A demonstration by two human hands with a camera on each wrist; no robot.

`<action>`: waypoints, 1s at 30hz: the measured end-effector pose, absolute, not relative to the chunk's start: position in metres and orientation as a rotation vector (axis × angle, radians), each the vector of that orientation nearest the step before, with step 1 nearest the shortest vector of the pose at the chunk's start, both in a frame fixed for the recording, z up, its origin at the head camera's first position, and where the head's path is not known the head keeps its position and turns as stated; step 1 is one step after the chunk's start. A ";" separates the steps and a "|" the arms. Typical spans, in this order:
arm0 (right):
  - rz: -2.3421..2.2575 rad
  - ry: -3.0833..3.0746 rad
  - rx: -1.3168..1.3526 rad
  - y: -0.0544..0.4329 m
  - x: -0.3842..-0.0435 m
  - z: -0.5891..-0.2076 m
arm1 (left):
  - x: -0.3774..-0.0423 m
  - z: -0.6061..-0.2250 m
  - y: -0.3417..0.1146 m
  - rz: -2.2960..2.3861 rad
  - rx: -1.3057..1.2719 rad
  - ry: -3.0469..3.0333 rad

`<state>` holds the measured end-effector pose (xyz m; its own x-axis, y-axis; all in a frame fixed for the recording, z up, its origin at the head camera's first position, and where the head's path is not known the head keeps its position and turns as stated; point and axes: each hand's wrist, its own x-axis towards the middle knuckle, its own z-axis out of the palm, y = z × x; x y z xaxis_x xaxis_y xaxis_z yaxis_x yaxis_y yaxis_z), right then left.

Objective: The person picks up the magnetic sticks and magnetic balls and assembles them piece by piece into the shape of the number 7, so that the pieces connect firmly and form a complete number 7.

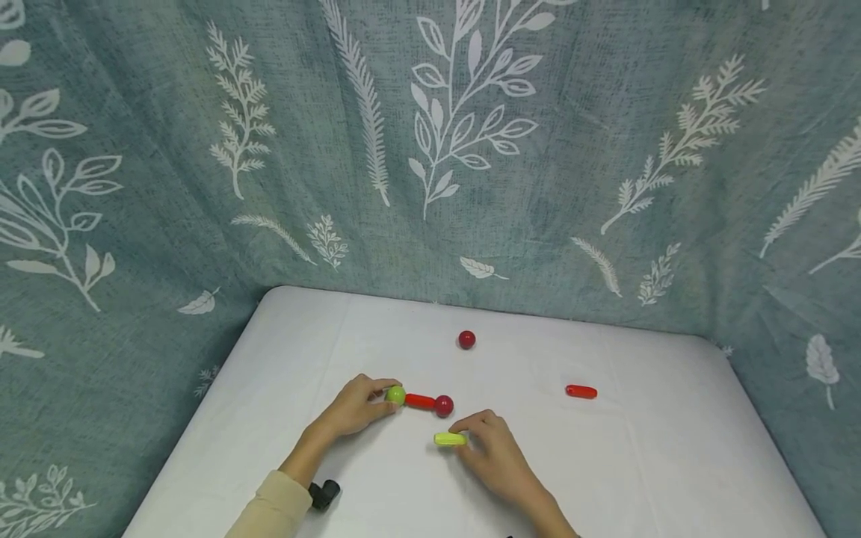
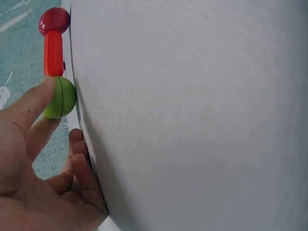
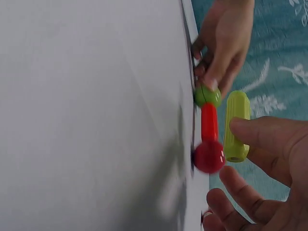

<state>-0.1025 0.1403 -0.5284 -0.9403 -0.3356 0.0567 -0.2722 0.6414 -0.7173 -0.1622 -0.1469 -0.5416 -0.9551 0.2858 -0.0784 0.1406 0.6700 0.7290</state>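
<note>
My left hand (image 1: 359,406) pinches a green ball (image 1: 396,395) between thumb and fingers. A red rod (image 1: 420,402) joins that ball to a dark red ball (image 1: 443,406), so the three form one straight piece on the white table. In the left wrist view the rod (image 2: 54,54) runs from the green ball (image 2: 61,97) up to the red one. My right hand (image 1: 493,453) holds a yellow-green ridged rod (image 1: 450,438) by one end, just in front of the red ball. The rod (image 3: 237,127) shows a small hole in its end in the right wrist view.
A loose dark red ball (image 1: 467,340) lies toward the back of the table (image 1: 646,448). Farther right is another red rod (image 1: 581,391). A black object (image 1: 324,495) sits beside the left sleeve (image 1: 274,504). Leaf-patterned cloth (image 1: 538,194) hangs behind the table and at its sides.
</note>
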 end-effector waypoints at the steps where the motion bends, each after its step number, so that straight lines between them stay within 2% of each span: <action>1: -1.184 2.754 -0.542 0.136 -0.101 -0.530 | -0.162 -0.541 -0.147 1.158 0.349 2.696; 15: -1.189 2.564 -0.748 0.092 -0.099 -0.541 | -0.161 -0.540 -0.145 1.146 0.361 2.690; 30: -1.033 2.611 -0.751 0.079 -0.099 -0.541 | -0.162 -0.540 -0.147 1.148 0.371 2.691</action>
